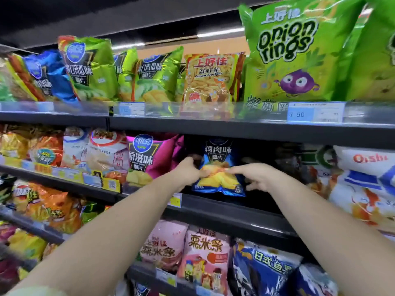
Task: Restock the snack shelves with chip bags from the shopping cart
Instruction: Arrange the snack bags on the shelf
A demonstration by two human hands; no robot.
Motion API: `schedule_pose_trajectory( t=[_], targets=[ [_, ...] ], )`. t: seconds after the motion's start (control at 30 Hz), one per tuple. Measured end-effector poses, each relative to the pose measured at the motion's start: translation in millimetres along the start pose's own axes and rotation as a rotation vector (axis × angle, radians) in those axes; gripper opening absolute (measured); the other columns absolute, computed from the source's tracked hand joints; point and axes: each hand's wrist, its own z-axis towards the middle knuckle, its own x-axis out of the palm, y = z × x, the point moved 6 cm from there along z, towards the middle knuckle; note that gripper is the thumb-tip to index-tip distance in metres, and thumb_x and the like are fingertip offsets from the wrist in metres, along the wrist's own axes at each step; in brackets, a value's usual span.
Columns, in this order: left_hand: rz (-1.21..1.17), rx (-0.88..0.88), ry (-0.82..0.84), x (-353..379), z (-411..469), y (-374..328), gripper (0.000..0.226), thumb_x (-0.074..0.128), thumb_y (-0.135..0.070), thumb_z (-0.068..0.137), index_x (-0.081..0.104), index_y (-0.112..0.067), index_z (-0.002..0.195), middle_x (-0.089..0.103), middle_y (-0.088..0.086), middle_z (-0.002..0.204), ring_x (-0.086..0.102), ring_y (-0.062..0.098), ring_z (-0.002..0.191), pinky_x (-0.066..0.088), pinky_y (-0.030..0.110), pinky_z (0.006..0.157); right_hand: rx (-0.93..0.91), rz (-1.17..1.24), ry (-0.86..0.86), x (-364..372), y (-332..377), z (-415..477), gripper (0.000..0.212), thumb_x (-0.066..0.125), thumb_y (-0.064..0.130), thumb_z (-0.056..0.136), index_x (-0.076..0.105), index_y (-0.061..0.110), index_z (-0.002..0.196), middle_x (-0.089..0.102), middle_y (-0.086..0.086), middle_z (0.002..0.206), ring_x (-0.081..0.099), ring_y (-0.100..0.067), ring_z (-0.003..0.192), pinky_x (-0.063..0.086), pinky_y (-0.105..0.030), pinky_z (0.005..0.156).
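A blue chip bag [218, 154] with yellow chips printed on it stands upright in a dark gap on the second shelf [230, 204]. My left hand [190, 170] pinches the bag's front near its middle from the left. My right hand [254, 175] pinches the same spot from the right, its other fingers spread below. A magenta chip bag [147, 157] stands just left of the blue one. The shopping cart is out of view.
The top shelf carries green cucumber chip bags [92, 67], an orange prawn cracker bag [211, 77] and large green onion ring bags [295, 52]. White bags [363, 178] fill the right of the second shelf. Pink and blue bags [205, 253] stand below. Price tags [316, 112] line the shelf edges.
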Motion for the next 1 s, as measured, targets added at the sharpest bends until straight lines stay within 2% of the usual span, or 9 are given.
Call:
schedule_pose_trajectory(
  t=[0.1, 0.17, 0.27, 0.37, 0.43, 0.57, 0.63, 0.87, 1.0],
  targets=[
    [0.089, 0.078, -0.001, -3, 16, 3, 0.056, 0.08, -0.021, 0.08, 0.051, -0.017, 0.128, 0.062, 0.009, 0.117, 0.059, 0.022, 0.094, 0.049, 0.031, 0.069, 0.046, -0.032, 0.007, 10, 0, 19, 0.067, 0.077, 0.027, 0.08, 0.049, 0.011, 0.138, 0.042, -0.005, 0.148, 0.034, -0.025, 0.137, 0.04, -0.047, 0.105],
    [0.163, 0.139, -0.031, -4, 25, 4, 0.057, 0.081, -0.021, 0.079, 0.052, -0.014, 0.128, 0.06, 0.006, 0.114, 0.058, 0.023, 0.1, 0.048, 0.029, 0.082, 0.036, -0.023, -0.043, 11, 1, 28, 0.064, 0.078, 0.023, 0.08, 0.049, 0.013, 0.137, 0.048, -0.004, 0.141, 0.042, -0.021, 0.123, 0.047, -0.044, 0.092],
    [0.269, 0.244, -0.096, -3, 34, 1, 0.054, 0.082, -0.019, 0.075, 0.054, -0.013, 0.12, 0.059, 0.005, 0.109, 0.059, 0.028, 0.103, 0.046, 0.031, 0.084, 0.005, -0.045, -0.108, 9, 4, 36, 0.09, 0.086, 0.024, 0.065, 0.041, 0.016, 0.143, 0.051, -0.003, 0.139, 0.048, -0.023, 0.121, 0.051, -0.037, 0.073],
    [0.409, 0.368, -0.142, -3, 34, -7, 0.058, 0.076, -0.011, 0.072, 0.048, -0.017, 0.123, 0.05, 0.012, 0.122, 0.051, 0.03, 0.111, 0.046, 0.04, 0.091, -0.03, -0.074, -0.188, 8, 8, 37, 0.056, 0.076, 0.007, 0.078, 0.048, 0.016, 0.127, 0.059, -0.015, 0.129, 0.058, -0.027, 0.109, 0.052, -0.038, 0.072],
    [0.559, 0.458, -0.136, -2, 28, -14, 0.065, 0.07, -0.008, 0.076, 0.041, -0.019, 0.132, 0.036, 0.011, 0.135, 0.042, 0.031, 0.122, 0.044, 0.043, 0.097, -0.065, -0.07, -0.216, 10, 12, 35, 0.052, 0.074, 0.002, 0.08, 0.045, 0.025, 0.116, 0.06, -0.015, 0.128, 0.06, -0.029, 0.108, 0.052, -0.035, 0.069],
    [0.951, 0.545, -0.027, 9, 19, -17, 0.082, 0.062, -0.007, 0.083, 0.022, -0.03, 0.151, 0.004, 0.007, 0.16, 0.007, 0.03, 0.148, 0.035, 0.043, 0.11, -0.134, -0.048, -0.242, 18, 16, 41, 0.061, 0.079, 0.001, 0.075, 0.046, 0.028, 0.119, 0.061, 0.001, 0.111, 0.057, -0.019, 0.092, 0.053, -0.046, 0.079],
    [1.048, 0.551, 0.041, 12, 17, -13, 0.091, 0.059, -0.006, 0.085, 0.009, -0.034, 0.155, -0.01, 0.004, 0.163, -0.005, 0.026, 0.15, 0.025, 0.045, 0.114, -0.133, -0.064, -0.257, 22, 17, 44, 0.063, 0.079, 0.001, 0.075, 0.046, 0.026, 0.122, 0.06, -0.001, 0.113, 0.058, -0.02, 0.091, 0.054, -0.049, 0.083],
    [1.058, 0.565, 0.058, 8, 20, -1, 0.078, 0.047, -0.034, 0.098, -0.007, -0.035, 0.155, -0.023, 0.003, 0.161, -0.015, 0.023, 0.15, 0.015, 0.044, 0.118, -0.131, -0.131, -0.273, 35, 18, 50, 0.085, 0.079, 0.008, 0.077, 0.031, 0.019, 0.146, 0.047, -0.003, 0.138, 0.048, -0.018, 0.107, 0.052, -0.041, 0.084],
    [1.059, 0.558, 0.067, 10, 18, -3, 0.075, 0.042, -0.041, 0.1, -0.006, -0.032, 0.156, -0.02, 0.006, 0.162, -0.014, 0.025, 0.15, 0.009, 0.045, 0.121, -0.176, -0.391, -0.338, 30, 22, 45, 0.085, 0.081, 0.02, 0.077, 0.033, 0.012, 0.146, 0.051, -0.009, 0.139, 0.053, -0.023, 0.119, 0.044, -0.029, 0.094]
  ],
)
